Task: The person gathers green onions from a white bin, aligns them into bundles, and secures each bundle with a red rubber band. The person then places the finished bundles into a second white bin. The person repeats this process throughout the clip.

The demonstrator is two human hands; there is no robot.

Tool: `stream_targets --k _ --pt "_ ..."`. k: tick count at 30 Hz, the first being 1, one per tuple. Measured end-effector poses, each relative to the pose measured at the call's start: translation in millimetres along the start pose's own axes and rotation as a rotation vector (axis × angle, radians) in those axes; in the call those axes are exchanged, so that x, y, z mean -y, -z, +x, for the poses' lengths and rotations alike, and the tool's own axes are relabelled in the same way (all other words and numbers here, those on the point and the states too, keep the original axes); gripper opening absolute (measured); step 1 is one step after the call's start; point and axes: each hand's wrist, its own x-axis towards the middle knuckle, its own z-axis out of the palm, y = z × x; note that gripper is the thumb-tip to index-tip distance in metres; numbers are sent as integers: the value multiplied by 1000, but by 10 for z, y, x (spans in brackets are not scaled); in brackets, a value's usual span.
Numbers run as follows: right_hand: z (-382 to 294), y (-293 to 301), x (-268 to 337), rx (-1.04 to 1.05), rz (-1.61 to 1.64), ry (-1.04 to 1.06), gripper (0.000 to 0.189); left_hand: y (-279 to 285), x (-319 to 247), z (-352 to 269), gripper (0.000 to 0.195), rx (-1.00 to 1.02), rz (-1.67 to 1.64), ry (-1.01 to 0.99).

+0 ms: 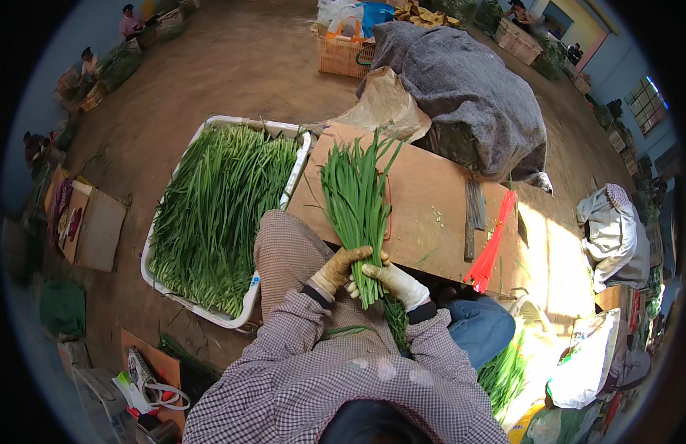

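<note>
My gloved left hand [337, 270] and gloved right hand [399, 282] close around the lower stems of a bunch of long green leafy stalks [360, 208]. The leaf tips rest over a wooden board [426, 205] in front of me; the pale cut ends point down towards my lap. On the board's right part lie a cleaver [472, 219] with a dark blade and a bundle of red ties [494, 244]. A few small cut bits are scattered on the board. At the left, a white plastic tray [303, 161] holds many more of the same stalks.
Beyond the board, a grey blanket [465, 94] covers a heap beside a brown sack [390, 105]. An orange basket [343, 55] with bags stands farther off. More greens [506, 366] lie at lower right. Another board with a bag is at lower left. Several people sit along the walls.
</note>
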Motion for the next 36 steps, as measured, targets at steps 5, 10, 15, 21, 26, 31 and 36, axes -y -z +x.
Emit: stream_targets --k 5,10,15,21,26,31,36 --pt "68 -67 124 -887 -714 542 48 98 87 49 63 -182 189 -179" --pt "199 -212 294 -920 -1404 947 25 110 146 92 51 -250 306 -207" --pt "153 -224 160 -524 252 896 20 188 36 76 61 -141 -213 -233" --pt "-416 100 -195 -476 205 794 20 163 -136 126 59 -148 -371 -409" --pt "-837 201 -223 -845 -1032 -204 53 82 -235 82 58 -285 -104 -413" --pt "-454 80 150 -637 -1069 618 107 -116 37 366 48 -368 537 -397" --pt "-217 366 349 -721 -992 739 55 -401 430 936 41 18 141 -384"
